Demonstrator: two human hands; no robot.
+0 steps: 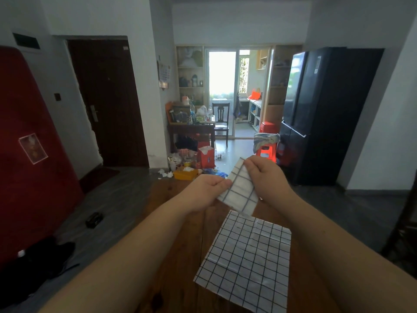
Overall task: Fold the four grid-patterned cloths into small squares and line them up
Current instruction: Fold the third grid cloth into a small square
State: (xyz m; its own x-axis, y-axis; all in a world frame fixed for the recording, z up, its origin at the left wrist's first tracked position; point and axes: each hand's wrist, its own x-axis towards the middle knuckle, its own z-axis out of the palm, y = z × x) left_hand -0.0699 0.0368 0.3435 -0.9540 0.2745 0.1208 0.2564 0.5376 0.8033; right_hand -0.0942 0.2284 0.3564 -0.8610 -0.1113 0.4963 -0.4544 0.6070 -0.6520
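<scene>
Folded cloth hangs pinched between left hand and right hand above the table; one unfolded cloth waits flat, others unseen

Cloths white, black grid; table brown wood.

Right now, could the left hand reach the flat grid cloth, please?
Probably yes: the flat grid cloth lies uncovered just below, but the left hand is pinching the folded grid cloth.
</scene>
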